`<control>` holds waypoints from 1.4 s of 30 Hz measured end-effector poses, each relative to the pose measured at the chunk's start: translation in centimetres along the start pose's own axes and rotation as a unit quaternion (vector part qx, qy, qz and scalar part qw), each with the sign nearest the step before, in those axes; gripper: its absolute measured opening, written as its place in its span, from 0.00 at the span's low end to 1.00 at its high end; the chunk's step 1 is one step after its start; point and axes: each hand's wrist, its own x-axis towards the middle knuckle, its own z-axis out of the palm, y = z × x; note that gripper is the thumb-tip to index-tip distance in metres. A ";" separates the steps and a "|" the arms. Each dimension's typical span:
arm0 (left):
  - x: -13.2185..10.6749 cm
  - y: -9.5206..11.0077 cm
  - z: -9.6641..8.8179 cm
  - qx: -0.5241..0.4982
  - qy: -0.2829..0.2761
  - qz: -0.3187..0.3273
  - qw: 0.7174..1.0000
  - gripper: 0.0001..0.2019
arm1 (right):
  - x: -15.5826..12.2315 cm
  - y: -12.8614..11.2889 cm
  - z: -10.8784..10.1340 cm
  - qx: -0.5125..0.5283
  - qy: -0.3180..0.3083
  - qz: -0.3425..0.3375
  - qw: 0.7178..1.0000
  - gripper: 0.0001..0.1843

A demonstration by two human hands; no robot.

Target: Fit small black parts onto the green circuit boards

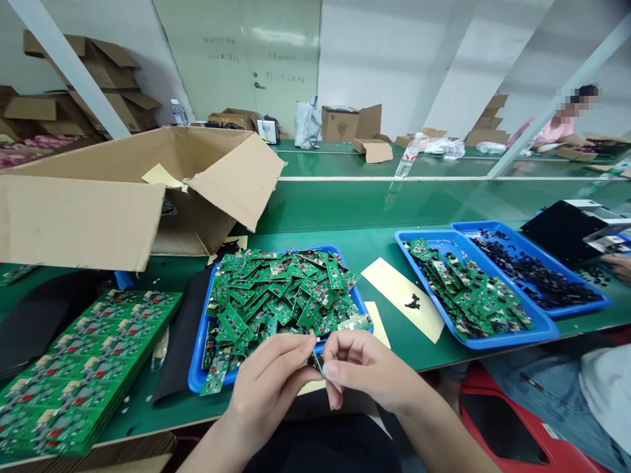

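Note:
A small green circuit board point(317, 360) is between my two hands, just over the front rim of a blue tray point(198, 368). My left hand point(269, 378) is closed on it, with thumb and fingers on its left side. My right hand point(365, 364) is closed too, its thumb and curled fingers pinching the board's right side. Most of the board is hidden by my fingers. Behind my hands, a loose heap of small circuit boards point(280, 289) fills the tray.
Stacked green board panels point(98, 368) lie left, below an open cardboard box point(73, 217). Small black pieces point(413, 301) lie on yellow paper point(392, 289). Rightward are a blue tray of boards point(522, 338), a tray of black parts point(599, 302) and another person's hand point(618, 265).

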 end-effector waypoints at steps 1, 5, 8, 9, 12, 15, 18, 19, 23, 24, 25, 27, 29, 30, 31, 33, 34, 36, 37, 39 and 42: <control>0.0 0.0 0.0 -0.015 -0.003 -0.009 1.000 0.10 | 0.0 0.0 -0.1 -0.021 0.003 -0.006 1.000 0.20; -0.1 0.2 0.0 -0.060 -0.029 -0.062 0.996 0.13 | 0.0 0.1 -0.2 -0.128 0.037 -0.043 0.990 0.21; -0.1 0.5 0.0 -0.083 -0.032 -0.112 0.990 0.14 | 0.0 0.5 0.0 -0.275 0.144 -0.163 0.937 0.15; 0.0 0.6 0.0 -0.091 -0.032 -0.129 0.987 0.15 | 0.0 0.6 0.1 -0.322 0.174 -0.221 0.904 0.11; -0.1 0.7 0.0 -0.123 -0.040 -0.173 0.976 0.16 | -0.2 0.9 0.5 -0.426 0.200 -0.374 0.799 0.05; -0.2 0.8 0.1 -0.160 -0.044 -0.200 0.966 0.17 | -0.3 0.7 0.8 -0.481 0.193 -0.428 0.740 0.07; -0.3 0.7 0.0 -0.188 -0.058 -0.219 0.956 0.18 | -0.3 0.1 0.7 -0.509 0.175 -0.431 0.724 0.06; -0.3 0.7 0.0 -0.195 -0.067 -0.225 0.952 0.17 | -0.3 -0.1 0.6 -0.519 0.162 -0.430 0.720 0.06; -0.4 0.9 -0.4 -0.219 -0.123 -0.260 0.932 0.14 | -0.3 -0.8 0.3 -0.555 0.100 -0.425 0.708 0.05; -0.5 0.9 -0.5 -0.223 -0.137 -0.272 0.926 0.14 | -0.2 -0.9 0.2 -0.561 0.090 -0.426 0.705 0.05; -0.5 0.9 -0.6 -0.228 -0.148 -0.286 0.919 0.14 | -0.2 -0.9 0.2 -0.564 0.085 -0.427 0.702 0.06; -0.5 0.8 -0.6 -0.241 -0.158 -0.322 0.902 0.13 | -0.1 -0.6 0.1 -0.564 0.086 -0.436 0.696 0.06; -0.5 0.7 -0.5 -0.271 -0.157 -0.362 0.878 0.13 | 0.1 0.0 -0.1 -0.562 0.091 -0.440 0.694 0.06; -0.4 0.6 -0.4 -0.293 -0.155 -0.382 0.863 0.14 | 0.1 0.5 -0.2 -0.558 0.095 -0.441 0.697 0.07; -0.4 0.5 -0.3 -0.317 -0.152 -0.400 0.846 0.14 | 0.1 1.0 -0.4 -0.547 0.099 -0.441 0.705 0.09; -0.4 0.4 -0.1 -0.359 -0.141 -0.431 0.816 0.16 | 0.1 1.9 -0.8 -0.514 0.111 -0.434 0.732 0.13; -0.3 0.4 0.0 -0.373 -0.139 -0.446 0.801 0.17 | -0.1 2.2 -0.9 -0.495 0.118 -0.425 0.749 0.16; -0.3 0.5 0.2 -0.396 -0.153 -0.475 0.771 0.18 | -0.4 2.6 -1.2 -0.464 0.126 -0.399 0.781 0.16; -0.3 0.6 0.4 -0.408 -0.164 -0.491 0.752 0.19 | -0.6 2.6 -1.4 -0.452 0.124 -0.378 0.798 0.14; -0.4 0.8 0.9 -0.438 -0.176 -0.521 0.711 0.20 | -1.0 2.4 -1.5 -0.417 0.110 -0.326 0.841 0.07; -0.6 1.2 1.9 -0.470 -0.166 -0.558 0.664 0.21 | -1.5 2.0 -2.0 -0.356 0.093 -0.255 0.894 0.05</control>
